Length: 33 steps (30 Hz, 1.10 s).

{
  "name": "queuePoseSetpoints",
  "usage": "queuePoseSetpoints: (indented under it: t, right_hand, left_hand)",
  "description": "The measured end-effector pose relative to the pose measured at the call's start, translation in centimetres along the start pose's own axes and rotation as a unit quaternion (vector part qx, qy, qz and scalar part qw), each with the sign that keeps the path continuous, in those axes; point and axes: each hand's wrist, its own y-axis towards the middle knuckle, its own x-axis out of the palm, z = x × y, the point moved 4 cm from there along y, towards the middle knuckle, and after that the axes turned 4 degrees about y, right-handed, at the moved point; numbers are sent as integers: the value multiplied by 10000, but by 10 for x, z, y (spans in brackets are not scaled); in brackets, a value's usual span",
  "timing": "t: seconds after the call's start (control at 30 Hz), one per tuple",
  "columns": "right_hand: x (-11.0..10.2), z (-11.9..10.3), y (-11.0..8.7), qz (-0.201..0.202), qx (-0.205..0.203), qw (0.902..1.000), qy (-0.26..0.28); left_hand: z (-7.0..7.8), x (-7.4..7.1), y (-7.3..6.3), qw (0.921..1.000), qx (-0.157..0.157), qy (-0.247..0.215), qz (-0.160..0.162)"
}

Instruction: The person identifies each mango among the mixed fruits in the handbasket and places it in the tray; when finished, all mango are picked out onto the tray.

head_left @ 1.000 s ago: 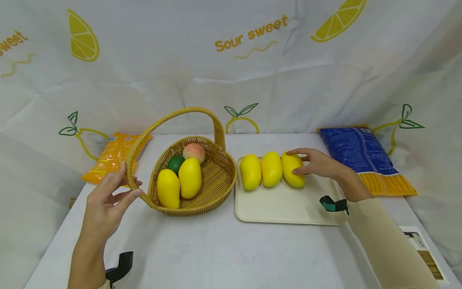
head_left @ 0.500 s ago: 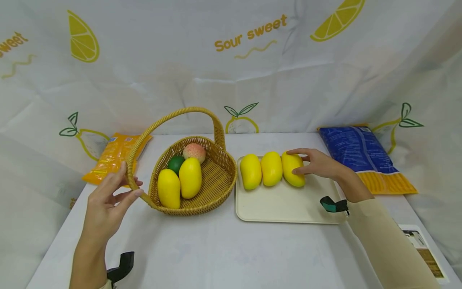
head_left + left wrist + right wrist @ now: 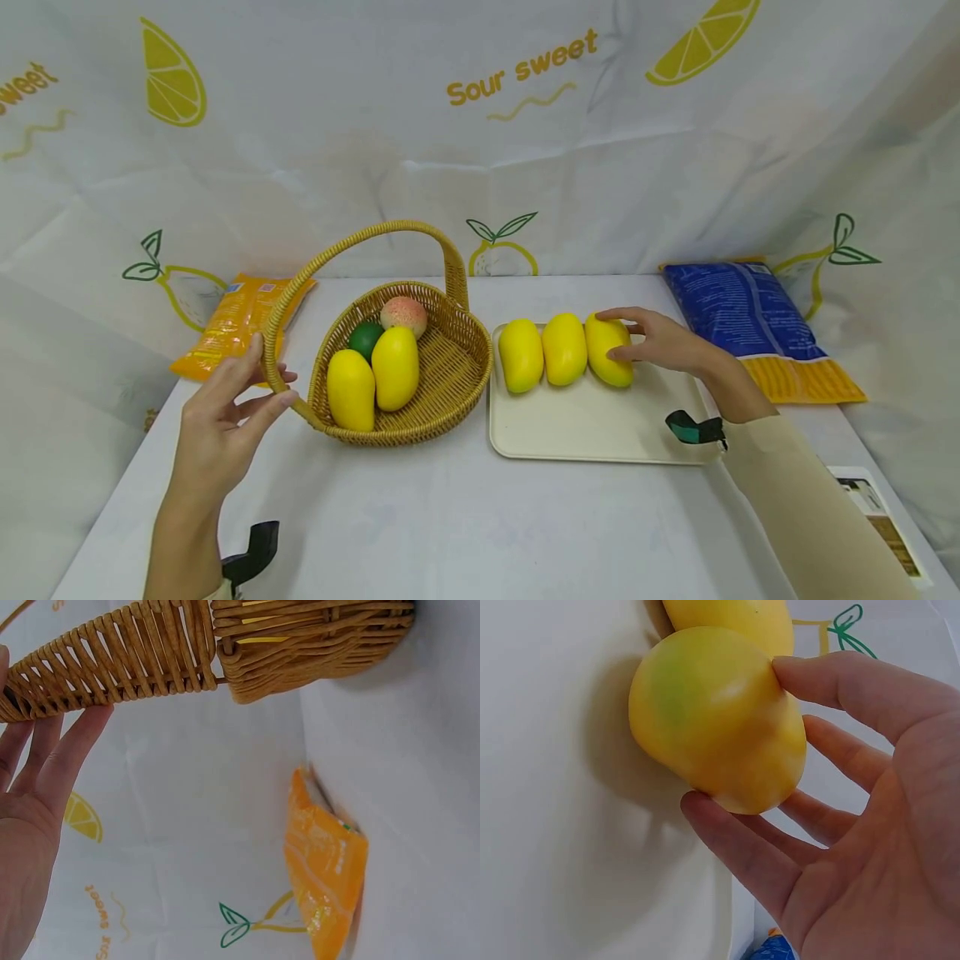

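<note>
My left hand point(image 3: 217, 425) grips the left side of the arched handle point(image 3: 112, 656) of a wicker basket point(image 3: 450, 417), with thumb and fingers on either side of it. Inside the basket lie two yellow mangoes point(image 3: 395, 368), a dark green round fruit point(image 3: 365, 340) partly hidden behind them, and a pinkish peach point(image 3: 403, 315). On the right, my right hand point(image 3: 663, 340) holds the rightmost mango point(image 3: 712, 712) of a row of three between thumb and fingers. That mango rests on a cream tray point(image 3: 585, 433) beside the other two mangoes point(image 3: 564, 350).
An orange packet point(image 3: 232, 325) lies behind the left hand, against the white cloth backdrop. At the back right, a blue and orange packet point(image 3: 750, 317) lies beyond the right forearm. A flat white-framed item point(image 3: 885, 517) sits at the table's right edge.
</note>
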Motion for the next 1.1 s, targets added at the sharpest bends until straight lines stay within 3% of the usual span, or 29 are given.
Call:
queuePoseSetpoints:
  t: [0.2, 0.77, 1.1]
  right_hand:
    - [-1, 0, -2, 75, -171, 9998, -30]
    - [-12, -9, -10, 368, -84, 9990, -225]
    - [-15, -20, -11, 514, -455, 9974, -223]
  left_hand:
    - [0, 0, 0, 10000, -31, 12, -4]
    - [-2, -1, 0, 9999, 131, -12, 51]
    - [-2, 1, -1, 10000, 17, 6, 17]
